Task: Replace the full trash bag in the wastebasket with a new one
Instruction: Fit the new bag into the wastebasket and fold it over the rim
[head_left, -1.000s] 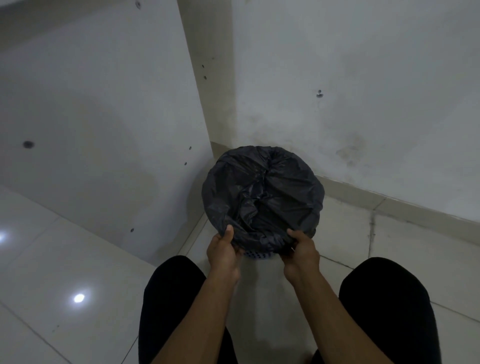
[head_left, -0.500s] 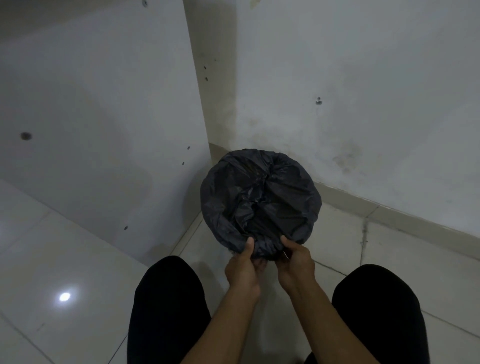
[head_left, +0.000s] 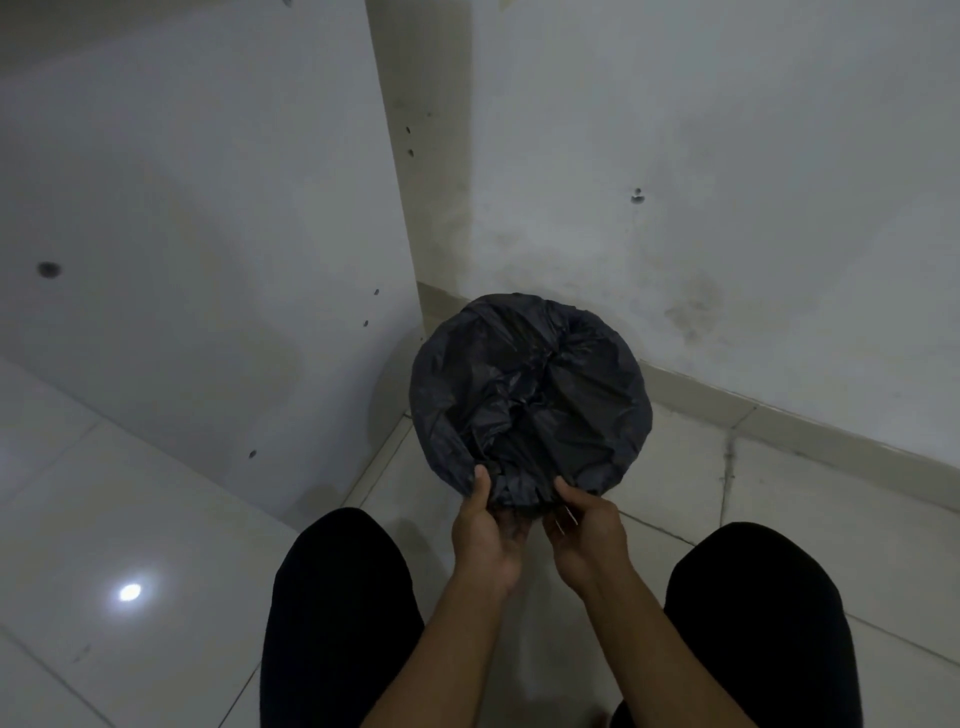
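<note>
A black trash bag (head_left: 530, 395) is stretched over the round mouth of a wastebasket that stands on the floor in the room's corner; the basket itself is hidden under the plastic. At the bag's near edge my left hand (head_left: 485, 530) pinches a bunched fold of the plastic, thumb on top. Just to its right, my right hand (head_left: 584, 535) grips the same gathered edge, thumb up against the bag. The two hands are close together, almost touching.
White walls meet in a corner right behind the basket, with a beige skirting (head_left: 779, 415) along the right wall. Glossy pale floor tiles (head_left: 130, 519) spread to the left. My knees in black trousers (head_left: 337, 597) flank my arms.
My hands were spread apart along the bag's near rim; they have come together at its middle, bunching the plastic between them. The view has shifted slightly.
</note>
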